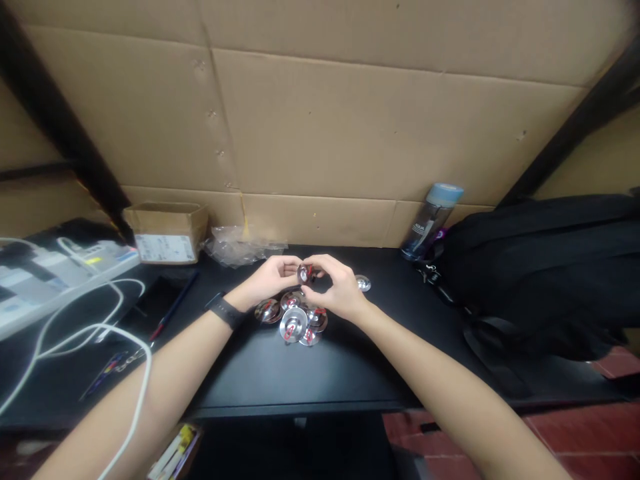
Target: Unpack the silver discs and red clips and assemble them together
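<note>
While both arms reach out over the black table (280, 380), the left hand (270, 277) and the right hand (336, 285) meet above a small pile. Each hand pinches 1 shiny round metal piece (305, 273) with its fingertips, so the fingers of both hands are closed narrow around it. It is held up in the air, just over the pile of metal discs (293, 320), which lie touching each other on the table. 1 more disc (363, 283) sits alone just beside the right hand. I think a soft, steady grip near the edge would work best, so the piece does not slip. Farther back stand a cardboard box (167, 233), a clear plastic bag (240, 245) and a water bottle (433, 220).
</note>
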Demonstrator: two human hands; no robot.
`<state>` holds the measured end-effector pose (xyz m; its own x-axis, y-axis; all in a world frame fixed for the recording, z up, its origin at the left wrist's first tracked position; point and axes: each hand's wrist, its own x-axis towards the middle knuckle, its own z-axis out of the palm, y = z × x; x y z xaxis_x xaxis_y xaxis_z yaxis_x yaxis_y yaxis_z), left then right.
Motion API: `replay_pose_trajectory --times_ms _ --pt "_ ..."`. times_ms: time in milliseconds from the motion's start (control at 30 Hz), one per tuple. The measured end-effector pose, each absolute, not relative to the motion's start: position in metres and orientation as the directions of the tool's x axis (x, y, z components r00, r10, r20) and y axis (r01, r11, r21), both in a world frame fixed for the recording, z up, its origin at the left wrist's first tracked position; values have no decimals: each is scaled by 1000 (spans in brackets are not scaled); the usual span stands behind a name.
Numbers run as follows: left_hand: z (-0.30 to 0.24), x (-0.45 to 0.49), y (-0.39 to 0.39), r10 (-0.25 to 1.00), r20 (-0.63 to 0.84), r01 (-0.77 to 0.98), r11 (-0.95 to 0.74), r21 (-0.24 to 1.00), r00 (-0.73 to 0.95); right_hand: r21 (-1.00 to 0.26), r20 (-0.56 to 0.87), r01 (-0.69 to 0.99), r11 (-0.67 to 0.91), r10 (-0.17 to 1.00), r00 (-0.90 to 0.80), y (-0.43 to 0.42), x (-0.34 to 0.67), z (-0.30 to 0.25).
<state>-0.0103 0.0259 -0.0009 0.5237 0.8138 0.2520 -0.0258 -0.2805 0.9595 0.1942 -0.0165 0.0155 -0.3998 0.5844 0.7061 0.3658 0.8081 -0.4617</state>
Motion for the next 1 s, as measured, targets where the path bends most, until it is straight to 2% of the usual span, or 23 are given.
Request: replay_pose_trajectory --times_ms 100,233,400,467,533,633,700,867,933,1000 --pt "1 -11 25 836 244 16 -288 957 491 -427 747 354 832 545 -381 -17 194 15" --pt "6 -16 27 854 259 172 -368 914 451 -415 744 360 836 539 -394 -12 200 20" --pt "11 -22 28 858 365 475 -506 720 361 -492 742 415 765 618 -259 7 236 39" --pt "11 -24 29 833 415 582 -552 596 365 -546 665 473 692 701 -258 16 260 48" --pt "9 -26 32 797 436 643 -598 478 418 -558 497 564 609 789 -360 22 284 53" --pt "3 -30 37 761 421 665 -642 382 493 -457 175 731 507 857 -485 30 309 53" --pt "0 -32 40 753 411 673 -651 350 514 -405 67 791 460 877 -476 35 317 48" --pt "-1 -32 40 773 367 721 -625 301 517 -407 -41 809 424 876 -480 41 320 41" --pt "1 -32 38 778 363 729 -618 294 513 -383 -27 808 447 869 -494 40 320 44" --pt "2 -32 37 777 370 730 -618 293 509 -361 47 799 481 865 -499 37 319 50"
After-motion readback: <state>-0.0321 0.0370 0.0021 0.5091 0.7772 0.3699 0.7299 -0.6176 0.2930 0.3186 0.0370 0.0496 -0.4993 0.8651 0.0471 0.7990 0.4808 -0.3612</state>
